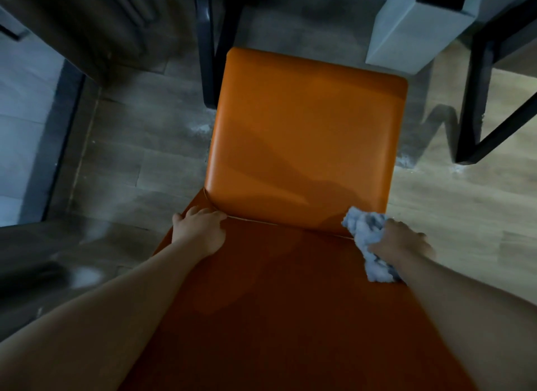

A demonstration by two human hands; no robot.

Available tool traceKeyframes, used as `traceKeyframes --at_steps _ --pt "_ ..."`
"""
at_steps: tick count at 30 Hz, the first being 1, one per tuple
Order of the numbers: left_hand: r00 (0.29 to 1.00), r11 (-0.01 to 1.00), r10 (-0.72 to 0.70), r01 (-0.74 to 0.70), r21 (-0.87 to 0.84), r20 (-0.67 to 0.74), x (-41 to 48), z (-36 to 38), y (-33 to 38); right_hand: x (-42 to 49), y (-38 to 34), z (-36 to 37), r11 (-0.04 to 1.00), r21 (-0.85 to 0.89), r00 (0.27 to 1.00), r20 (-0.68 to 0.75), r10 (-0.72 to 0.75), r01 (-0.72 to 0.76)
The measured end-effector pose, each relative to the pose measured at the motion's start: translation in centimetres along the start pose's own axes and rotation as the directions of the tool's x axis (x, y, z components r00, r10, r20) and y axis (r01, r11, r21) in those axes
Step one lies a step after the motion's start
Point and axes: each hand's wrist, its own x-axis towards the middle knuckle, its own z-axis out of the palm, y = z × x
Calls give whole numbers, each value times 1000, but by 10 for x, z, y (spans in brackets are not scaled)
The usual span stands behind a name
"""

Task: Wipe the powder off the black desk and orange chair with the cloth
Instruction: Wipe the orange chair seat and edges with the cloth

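Orange chair (302, 129); right hand (401, 242) grips cloth (364, 230).

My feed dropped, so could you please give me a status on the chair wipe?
Left hand resting on orange chair. Right hand gripping cloth at seat's rear seam. No powder visible on seat; nothing in the way.

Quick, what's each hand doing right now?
Left hand: resting on the orange chair at the seat seam; grip cannot be told.
Right hand: holding the cloth.
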Motion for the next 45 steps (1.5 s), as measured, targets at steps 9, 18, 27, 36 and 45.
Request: traceKeyframes --at_steps 9,18,27,36,45 --pt "984 988 -153 151 -25 -90 -17 -15 -23 -135 -179 26 649 617 779 90 -621 445" --pt "995 975 -84 91 -203 45 -18 -19 -38 -66 -47 6 970 237 995 75 -70 51" --pt "971 858 -237 195 -475 -30 -14 -19 -44 -128 -171 19 631 711 833 118 -541 309" --pt "951 494 -298 228 -839 82 -14 -22 -52 -148 -211 30 713 645 900 87 -428 277" --pt "975 732 -218 192 -654 42 -27 -19 -36 -80 -91 27 927 366 984 123 -132 79"
